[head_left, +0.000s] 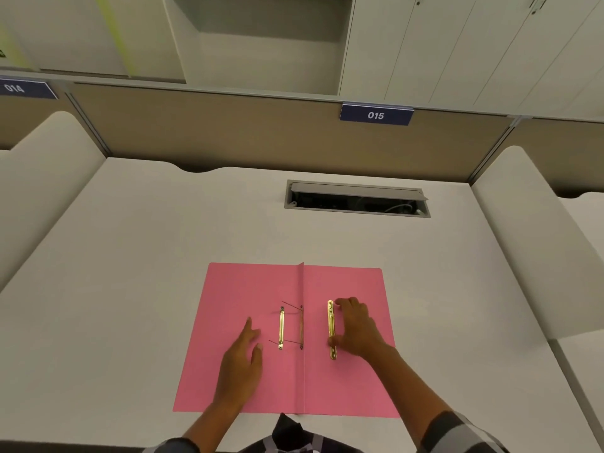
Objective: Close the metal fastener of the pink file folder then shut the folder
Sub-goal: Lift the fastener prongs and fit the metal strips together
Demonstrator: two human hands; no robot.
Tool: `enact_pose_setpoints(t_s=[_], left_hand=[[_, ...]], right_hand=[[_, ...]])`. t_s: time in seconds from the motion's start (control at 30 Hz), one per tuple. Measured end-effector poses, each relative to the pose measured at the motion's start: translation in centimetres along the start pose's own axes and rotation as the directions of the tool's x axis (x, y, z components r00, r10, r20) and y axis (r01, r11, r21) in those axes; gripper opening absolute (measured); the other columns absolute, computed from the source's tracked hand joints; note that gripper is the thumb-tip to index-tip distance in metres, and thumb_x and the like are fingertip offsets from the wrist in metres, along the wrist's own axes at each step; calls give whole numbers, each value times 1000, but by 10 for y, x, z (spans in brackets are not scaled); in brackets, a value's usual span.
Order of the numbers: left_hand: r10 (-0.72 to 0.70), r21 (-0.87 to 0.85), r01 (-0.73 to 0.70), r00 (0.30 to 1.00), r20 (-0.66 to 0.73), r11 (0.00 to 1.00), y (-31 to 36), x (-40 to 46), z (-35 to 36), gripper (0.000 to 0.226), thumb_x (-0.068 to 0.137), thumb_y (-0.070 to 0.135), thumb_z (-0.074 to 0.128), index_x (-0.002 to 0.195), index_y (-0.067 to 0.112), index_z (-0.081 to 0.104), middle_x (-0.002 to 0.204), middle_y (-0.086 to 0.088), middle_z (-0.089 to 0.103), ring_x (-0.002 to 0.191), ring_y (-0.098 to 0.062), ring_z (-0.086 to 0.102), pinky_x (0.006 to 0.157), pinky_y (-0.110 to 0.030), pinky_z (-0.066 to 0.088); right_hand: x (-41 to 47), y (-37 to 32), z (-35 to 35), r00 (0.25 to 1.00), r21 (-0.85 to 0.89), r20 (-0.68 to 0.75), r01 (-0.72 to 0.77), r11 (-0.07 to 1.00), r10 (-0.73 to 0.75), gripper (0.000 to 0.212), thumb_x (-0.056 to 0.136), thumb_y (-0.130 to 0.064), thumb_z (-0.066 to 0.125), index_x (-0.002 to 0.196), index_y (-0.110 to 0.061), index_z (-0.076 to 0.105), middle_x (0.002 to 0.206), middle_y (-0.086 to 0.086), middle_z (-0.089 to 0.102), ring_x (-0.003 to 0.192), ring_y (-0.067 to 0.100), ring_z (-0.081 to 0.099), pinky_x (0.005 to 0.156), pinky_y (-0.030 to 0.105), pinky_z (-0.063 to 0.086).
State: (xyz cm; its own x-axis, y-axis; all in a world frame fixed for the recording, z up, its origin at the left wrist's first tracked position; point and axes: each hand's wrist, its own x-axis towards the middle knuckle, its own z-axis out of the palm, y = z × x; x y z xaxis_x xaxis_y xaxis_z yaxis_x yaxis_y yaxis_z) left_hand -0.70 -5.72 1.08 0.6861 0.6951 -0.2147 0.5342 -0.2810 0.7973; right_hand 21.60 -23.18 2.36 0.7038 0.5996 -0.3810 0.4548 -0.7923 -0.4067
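The pink file folder lies open and flat on the white desk, spine running away from me. Left of the spine sits a gold fastener strip with two thin dark prongs sticking up and leaning left. A loose gold fastener bar lies on the right flap. My right hand rests beside it, forefinger at its far end and thumb near its near end, pinching the bar. My left hand lies flat on the left flap, fingers apart, just left of the strip.
A grey cable hatch is set open in the desk beyond the folder. Rounded white dividers flank the desk on both sides. A tan partition with a blue 015 label stands at the back.
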Motion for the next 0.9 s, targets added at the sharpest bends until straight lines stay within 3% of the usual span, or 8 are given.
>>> enact_pose_setpoints(t_s=[0.4, 0.6, 0.67, 0.8, 0.9], left_hand=[[-42, -61, 42, 999, 3, 997, 2, -7, 3, 47, 104, 9, 59, 150, 17, 55, 123, 1, 73, 115, -18, 67, 108, -37, 55], [-126, -160, 140, 988, 90, 977, 5, -6, 6, 35, 102, 12, 64, 136, 21, 65, 111, 2, 77, 103, -9, 71, 85, -9, 53], [-162, -219, 185, 979, 122, 958, 9, -5, 8, 28, 101, 14, 67, 126, 26, 69, 104, 3, 79, 95, -13, 74, 78, -12, 57], [-207, -332, 259, 961, 186, 907, 21, -2, 12, 19, 97, 9, 73, 111, 21, 75, 93, -9, 82, 75, -19, 78, 62, -20, 59], [-208, -366, 279, 953, 222, 888, 31, 0, 17, 19, 95, 5, 74, 105, 20, 78, 90, -9, 83, 71, -18, 78, 59, -23, 60]], right_hand=[[29, -14, -14, 994, -169, 106, 19, 985, -1, 105, 50, -48, 99, 133, -22, 41, 129, 4, 45, 115, 24, 41, 91, 45, 54], [31, -20, -21, 994, -145, 109, 6, 989, 9, 104, 43, -45, 102, 124, -21, 40, 122, 3, 45, 109, 24, 42, 87, 45, 55], [30, -22, -23, 995, -80, 98, 11, 997, -4, 98, 44, -37, 103, 117, -21, 40, 114, 1, 48, 101, 22, 45, 81, 45, 55], [25, -21, -23, 992, 250, 123, -57, 967, 26, 77, 63, -2, 94, 113, -19, 38, 91, 6, 58, 76, 18, 56, 67, 44, 59], [21, -21, -23, 993, 387, 113, -74, 919, 32, 65, 72, 7, 86, 115, -19, 45, 99, 21, 65, 75, 23, 63, 73, 49, 63]])
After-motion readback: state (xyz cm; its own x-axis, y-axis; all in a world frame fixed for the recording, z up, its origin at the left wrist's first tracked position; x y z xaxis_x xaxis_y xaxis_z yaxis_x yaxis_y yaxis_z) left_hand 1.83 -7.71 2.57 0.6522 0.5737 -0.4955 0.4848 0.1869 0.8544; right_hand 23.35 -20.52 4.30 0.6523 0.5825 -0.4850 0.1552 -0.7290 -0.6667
